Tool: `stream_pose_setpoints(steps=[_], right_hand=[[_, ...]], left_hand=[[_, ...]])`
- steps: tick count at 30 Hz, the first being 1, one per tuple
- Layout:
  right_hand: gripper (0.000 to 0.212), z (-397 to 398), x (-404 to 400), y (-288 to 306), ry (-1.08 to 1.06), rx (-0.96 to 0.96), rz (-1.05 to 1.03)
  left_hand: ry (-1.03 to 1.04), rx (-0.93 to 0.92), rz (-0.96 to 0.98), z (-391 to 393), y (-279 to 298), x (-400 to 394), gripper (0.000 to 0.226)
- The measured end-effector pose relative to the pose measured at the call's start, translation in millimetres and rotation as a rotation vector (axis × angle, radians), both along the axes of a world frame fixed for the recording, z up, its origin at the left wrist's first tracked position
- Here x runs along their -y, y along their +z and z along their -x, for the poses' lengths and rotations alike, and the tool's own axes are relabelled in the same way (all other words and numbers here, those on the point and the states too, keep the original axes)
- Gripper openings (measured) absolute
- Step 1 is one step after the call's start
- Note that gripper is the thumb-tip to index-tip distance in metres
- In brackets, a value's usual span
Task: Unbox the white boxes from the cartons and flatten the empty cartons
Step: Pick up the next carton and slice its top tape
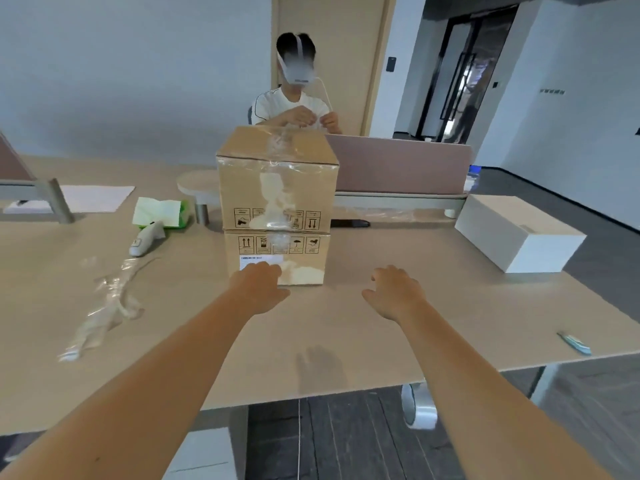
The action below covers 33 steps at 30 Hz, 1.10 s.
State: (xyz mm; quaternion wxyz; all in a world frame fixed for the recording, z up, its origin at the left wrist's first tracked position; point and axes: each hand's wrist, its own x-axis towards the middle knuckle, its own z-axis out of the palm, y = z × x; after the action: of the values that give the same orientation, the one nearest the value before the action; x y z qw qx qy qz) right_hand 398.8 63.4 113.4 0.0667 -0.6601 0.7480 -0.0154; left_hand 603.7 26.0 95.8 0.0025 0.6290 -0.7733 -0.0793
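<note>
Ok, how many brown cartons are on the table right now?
2, stacked mid-table: the top carton sits on the bottom carton. More could be hidden behind them.

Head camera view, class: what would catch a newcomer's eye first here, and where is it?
Two taped brown cartons stand stacked mid-table, the upper carton on the lower carton. Both bare arms reach toward them: the left hand at the lower carton's front, the right hand over the table. A white box sits at the right, and crumpled clear tape lies at the left.
</note>
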Motion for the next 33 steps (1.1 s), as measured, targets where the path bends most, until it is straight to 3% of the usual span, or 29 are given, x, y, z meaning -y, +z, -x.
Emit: stream_pose_setpoints(steps=[8, 13, 19, 24, 33], right_hand=[[0.041, 11.7, 92.6, -15.9, 0.119, 0.235, 0.054], [0.062, -4.4, 144.4, -19.0, 0.093, 0.587, 0.138], [0.087, -20.8, 200.0, -16.6, -0.038, 1.032, 0.228], [0.062, -37.6, 229.7, -25.3, -0.081, 1.268, 0.266], [0.04, -56.2, 250.5, -45.7, -0.133, 1.56, 0.442]], left_hand=[[0.404, -0.324, 0.052, 9.3, -7.6, 43.3, 0.056], [0.6, -0.586, 0.169, -9.6, -3.4, 82.9, 0.075], [0.659, -0.94, 0.286, -30.1, 5.6, 147.0, 0.09], [0.675, -1.236, 0.285, -44.1, -2.9, 190.3, 0.081], [0.631, -1.573, 0.387, -44.5, -25.7, 215.9, 0.051]])
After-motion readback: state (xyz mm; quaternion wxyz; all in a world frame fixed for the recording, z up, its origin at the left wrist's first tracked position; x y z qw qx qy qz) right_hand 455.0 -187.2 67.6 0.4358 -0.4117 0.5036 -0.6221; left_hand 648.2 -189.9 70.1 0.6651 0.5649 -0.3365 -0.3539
